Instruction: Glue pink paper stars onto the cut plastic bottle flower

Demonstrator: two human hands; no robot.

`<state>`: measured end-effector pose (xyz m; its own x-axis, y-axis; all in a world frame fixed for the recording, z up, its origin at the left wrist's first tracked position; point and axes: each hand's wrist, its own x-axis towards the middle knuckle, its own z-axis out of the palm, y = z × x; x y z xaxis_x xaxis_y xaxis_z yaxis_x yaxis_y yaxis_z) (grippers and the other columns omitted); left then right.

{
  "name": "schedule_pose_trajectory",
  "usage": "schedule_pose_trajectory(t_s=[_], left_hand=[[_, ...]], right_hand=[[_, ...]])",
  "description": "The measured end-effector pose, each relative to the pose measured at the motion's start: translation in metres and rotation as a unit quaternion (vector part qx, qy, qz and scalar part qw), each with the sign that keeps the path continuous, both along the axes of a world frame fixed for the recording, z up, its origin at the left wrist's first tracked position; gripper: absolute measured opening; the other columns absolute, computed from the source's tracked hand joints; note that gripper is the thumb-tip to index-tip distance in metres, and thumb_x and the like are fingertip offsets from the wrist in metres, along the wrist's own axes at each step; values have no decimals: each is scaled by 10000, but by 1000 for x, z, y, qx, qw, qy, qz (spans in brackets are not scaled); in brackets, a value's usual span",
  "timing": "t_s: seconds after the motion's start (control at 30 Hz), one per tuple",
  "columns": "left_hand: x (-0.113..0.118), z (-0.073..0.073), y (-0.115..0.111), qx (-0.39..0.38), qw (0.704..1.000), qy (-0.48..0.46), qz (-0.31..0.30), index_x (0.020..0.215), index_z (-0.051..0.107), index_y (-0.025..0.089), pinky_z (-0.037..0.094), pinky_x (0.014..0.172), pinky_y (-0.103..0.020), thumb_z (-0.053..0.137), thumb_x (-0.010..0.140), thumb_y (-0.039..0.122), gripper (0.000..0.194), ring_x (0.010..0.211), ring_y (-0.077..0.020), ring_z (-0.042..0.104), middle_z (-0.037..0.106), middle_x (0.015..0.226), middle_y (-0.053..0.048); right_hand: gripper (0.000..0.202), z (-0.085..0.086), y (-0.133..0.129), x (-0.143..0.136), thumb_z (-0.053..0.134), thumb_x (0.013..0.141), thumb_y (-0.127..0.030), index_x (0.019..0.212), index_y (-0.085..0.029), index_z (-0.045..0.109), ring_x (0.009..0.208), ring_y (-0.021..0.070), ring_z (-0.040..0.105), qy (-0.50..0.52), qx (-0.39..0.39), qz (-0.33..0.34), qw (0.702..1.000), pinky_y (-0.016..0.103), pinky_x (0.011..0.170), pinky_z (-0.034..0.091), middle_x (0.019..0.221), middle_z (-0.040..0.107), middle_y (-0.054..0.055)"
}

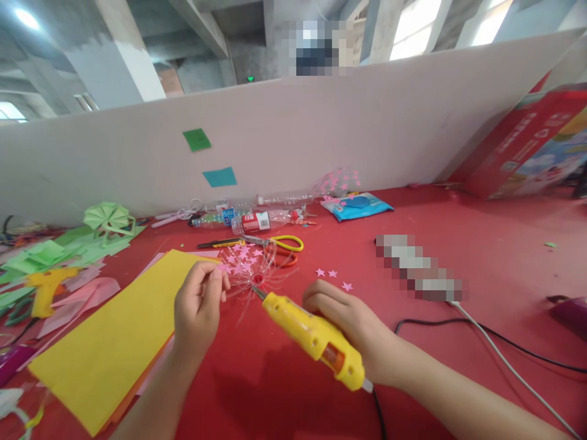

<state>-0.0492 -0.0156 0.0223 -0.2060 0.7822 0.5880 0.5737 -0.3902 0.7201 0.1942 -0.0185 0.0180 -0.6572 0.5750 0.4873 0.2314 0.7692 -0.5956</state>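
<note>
My right hand (pixel 342 311) is wrapped round a yellow hot glue gun (pixel 302 330), its metal nozzle pointing up and left. Close to the nozzle is the red-rimmed mouth of a clear plastic bottle piece (pixel 257 280), cut into thin strips that splay outward. Several pink paper stars (pixel 243 256) lie on and among its strips. My left hand (pixel 199 299) is closed in a pinch just left of the strips, with a pink paper star (pixel 223 267) at its fingertips. A few more loose stars (pixel 332 274) rest on the red table (pixel 440 373) beyond my right hand.
Yellow paper sheets (pixel 119 330) lie at left, near another yellow glue gun (pixel 46 290) and green paper (pixel 41 260). Scissors (pixel 288 243), a cutter (pixel 220 244), plastic bottles (pixel 257 221) and a blue wipes pack (pixel 358 206) sit farther back. Cables (pixel 495 336) cross the right side.
</note>
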Motion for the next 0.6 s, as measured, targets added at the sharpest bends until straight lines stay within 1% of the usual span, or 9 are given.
schedule_pose_trajectory(t_s=[0.03,0.1,0.17,0.23,0.37,0.6], left_hand=[[2,0,-1,-4,1000,18,-4,725,505,200,417,504,-202,456,899,250,187,498,-86,493,530,609,43],[7,-1,-4,-5,998,65,-21,741,522,198,428,534,-204,458,894,242,171,518,-89,508,537,615,43],[12,-4,-7,-5,994,104,-45,763,535,199,435,553,-202,454,895,238,160,543,-94,528,552,626,40],[16,-6,-10,-6,990,125,-64,773,537,201,427,540,-195,451,899,238,156,543,-94,533,556,624,41],[21,-8,-13,-16,988,132,-78,753,523,201,402,498,-188,449,900,227,167,496,-87,502,539,597,47],[21,-9,-14,-25,989,120,-84,728,504,202,385,484,-194,442,903,229,188,482,-90,492,529,582,45]], right_hand=[[119,-1,0,0,528,851,-238,945,-166,526,768,158,529,31,5,0,999,260,659,448,923,542,80],[120,-4,0,-1,554,866,-248,953,-169,529,789,159,535,54,25,-4,998,264,689,456,930,551,83],[120,-7,0,-4,587,859,-276,896,-176,531,760,159,530,51,50,-28,997,271,672,450,902,564,75],[162,-8,-2,-6,582,863,-324,817,-183,519,702,157,512,46,70,-52,995,276,628,433,825,562,58],[255,-5,-4,-8,500,901,-374,720,-194,490,613,145,470,30,76,-74,994,268,559,394,693,516,26],[316,-6,-6,-9,461,911,-392,661,-200,468,571,136,432,5,61,-89,994,261,527,351,634,473,5]])
